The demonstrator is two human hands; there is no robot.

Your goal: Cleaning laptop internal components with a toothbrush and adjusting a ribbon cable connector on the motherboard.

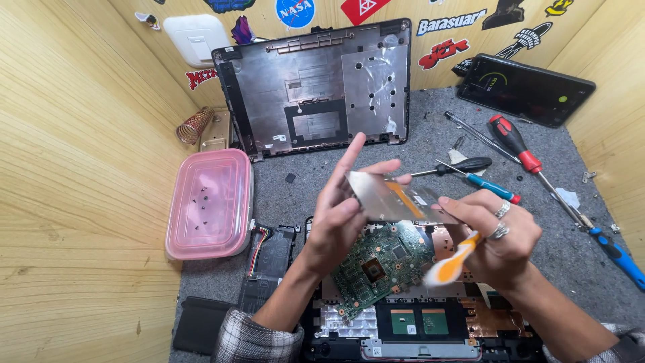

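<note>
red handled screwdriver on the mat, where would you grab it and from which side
Take the red-handled screwdriver by its thick red and black handle, coming from above. It lies flat on the grey mat with the handle toward the phone and the thin shaft running down-right, so the handle is the widest part. Both the left hand and right hand are occupied.

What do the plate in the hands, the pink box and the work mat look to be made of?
Plate: likely thin sheet metal, held by the left hand and right hand; grey, flat, with a dull sheen and an orange strip. Pink box: translucent plastic with a glossy lid; small dark screws show through it. Mat: grey felt-like fabric, matte and fuzzy.
</note>
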